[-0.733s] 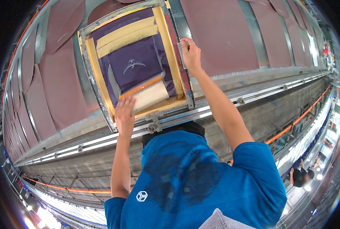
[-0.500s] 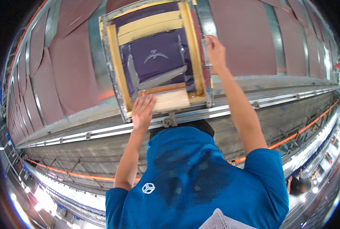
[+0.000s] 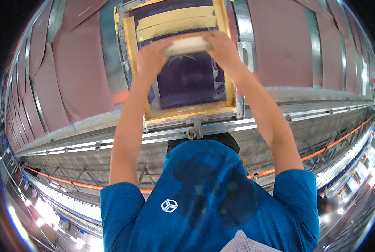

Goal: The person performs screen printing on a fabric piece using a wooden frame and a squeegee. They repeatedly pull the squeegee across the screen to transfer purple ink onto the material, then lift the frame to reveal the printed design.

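Observation:
A screen-printing frame (image 3: 230,86) with yellow tape round its edges and a dark purple field (image 3: 183,84) sits on the long table. A pale wooden squeegee (image 3: 186,44) with an orange strip lies across its upper part, just above a faint white arched design (image 3: 181,57). My left hand (image 3: 153,58) is closed on the squeegee's left end and my right hand (image 3: 221,50) on its right end, both smeared by motion. A metal handle (image 3: 248,56) on the frame's right side is free of my hands.
Maroon cut panels (image 3: 284,50) lie on the metal table on both sides of the frame. A steel rail (image 3: 217,128) runs along the near edge, with orange bars (image 3: 330,142) beyond. A blurred person (image 3: 328,203) is at the far lower right.
The squeegee has moved from the near end of the screen up to its far part. My right hand has left the side handle and grips the squeegee with my left hand.

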`<state>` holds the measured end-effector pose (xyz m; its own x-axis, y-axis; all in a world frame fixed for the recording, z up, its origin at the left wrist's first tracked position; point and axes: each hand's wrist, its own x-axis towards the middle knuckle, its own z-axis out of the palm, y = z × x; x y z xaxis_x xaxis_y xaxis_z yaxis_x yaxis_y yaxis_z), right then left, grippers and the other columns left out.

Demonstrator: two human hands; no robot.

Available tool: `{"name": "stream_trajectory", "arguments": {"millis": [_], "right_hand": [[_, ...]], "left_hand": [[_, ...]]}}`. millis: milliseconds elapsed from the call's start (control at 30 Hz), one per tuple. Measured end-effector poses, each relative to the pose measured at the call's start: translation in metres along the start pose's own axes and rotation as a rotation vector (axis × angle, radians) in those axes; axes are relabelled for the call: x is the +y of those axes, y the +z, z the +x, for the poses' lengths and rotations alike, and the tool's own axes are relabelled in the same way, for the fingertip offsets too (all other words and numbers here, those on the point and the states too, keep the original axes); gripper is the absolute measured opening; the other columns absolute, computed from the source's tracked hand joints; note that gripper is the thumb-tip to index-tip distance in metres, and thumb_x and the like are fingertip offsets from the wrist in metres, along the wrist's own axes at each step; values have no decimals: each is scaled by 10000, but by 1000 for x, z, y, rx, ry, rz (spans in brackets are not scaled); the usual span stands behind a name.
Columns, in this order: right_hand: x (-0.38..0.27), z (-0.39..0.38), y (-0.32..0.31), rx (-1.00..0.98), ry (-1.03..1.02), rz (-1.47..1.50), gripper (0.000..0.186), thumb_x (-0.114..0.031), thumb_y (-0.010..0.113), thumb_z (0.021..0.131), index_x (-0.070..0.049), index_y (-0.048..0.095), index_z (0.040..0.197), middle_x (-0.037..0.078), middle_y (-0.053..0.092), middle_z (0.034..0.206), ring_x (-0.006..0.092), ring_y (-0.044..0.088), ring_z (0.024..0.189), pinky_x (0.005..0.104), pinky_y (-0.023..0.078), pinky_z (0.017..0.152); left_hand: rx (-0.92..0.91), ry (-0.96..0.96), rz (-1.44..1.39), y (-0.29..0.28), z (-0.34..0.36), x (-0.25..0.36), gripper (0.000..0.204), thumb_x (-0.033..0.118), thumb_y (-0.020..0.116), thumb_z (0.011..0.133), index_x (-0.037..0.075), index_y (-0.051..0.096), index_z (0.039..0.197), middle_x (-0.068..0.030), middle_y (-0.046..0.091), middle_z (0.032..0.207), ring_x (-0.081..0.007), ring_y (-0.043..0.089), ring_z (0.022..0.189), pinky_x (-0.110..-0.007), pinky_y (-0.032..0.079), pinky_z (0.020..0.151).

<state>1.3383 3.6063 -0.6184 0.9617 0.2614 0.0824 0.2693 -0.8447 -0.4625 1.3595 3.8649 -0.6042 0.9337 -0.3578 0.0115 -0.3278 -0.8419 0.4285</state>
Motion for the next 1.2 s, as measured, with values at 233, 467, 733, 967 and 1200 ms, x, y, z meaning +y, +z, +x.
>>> {"name": "stream_trajectory", "arguments": {"millis": [233, 467, 733, 967, 1200], "right_hand": [[-40, -110, -19, -66, 42, 25, 405, -56, 745, 722, -92, 675, 1119, 61, 626, 1115, 270, 571, 1135, 412, 481, 947], [4, 13, -23, 130, -72, -104, 198, -163, 656, 839, -141, 728, 1022, 40, 709, 1042, 244, 610, 1079, 435, 427, 942], [-17, -58, -8, 66, -11, -50, 414, -96, 726, 770, -106, 640, 1175, 46, 656, 1151, 259, 582, 1137, 432, 400, 999], [-6, -119, -1, -81, 65, 380, 506, -263, 800, 814, -100, 614, 1255, 95, 591, 1289, 300, 560, 1195, 441, 411, 1029], [92, -33, 5, 124, 628, 406, 362, -329, 689, 916, -117, 671, 1208, 172, 697, 1009, 284, 653, 942, 397, 494, 866]], "left_hand": [[64, 115, -59, 17, -110, 38, 442, -37, 713, 705, 156, 736, 1102, -28, 721, 1162, -258, 676, 1077, -387, 540, 936], [-119, -75, -10, -12, 22, -2, 452, 120, 728, 769, 254, 721, 1200, -100, 739, 1029, -319, 705, 948, -405, 564, 839], [-5, -3, 33, 5, -42, 19, 436, 31, 706, 732, 222, 743, 1122, -36, 721, 1138, -273, 686, 991, -394, 544, 898], [4, 28, -133, 43, -129, 18, 468, 2, 745, 701, 116, 712, 1154, -46, 684, 1251, -259, 623, 1195, -382, 506, 1011], [-31, 56, -149, 27, -117, 12, 539, -27, 726, 695, 109, 689, 1215, -71, 661, 1294, -292, 565, 1269, -412, 454, 1076]]}}
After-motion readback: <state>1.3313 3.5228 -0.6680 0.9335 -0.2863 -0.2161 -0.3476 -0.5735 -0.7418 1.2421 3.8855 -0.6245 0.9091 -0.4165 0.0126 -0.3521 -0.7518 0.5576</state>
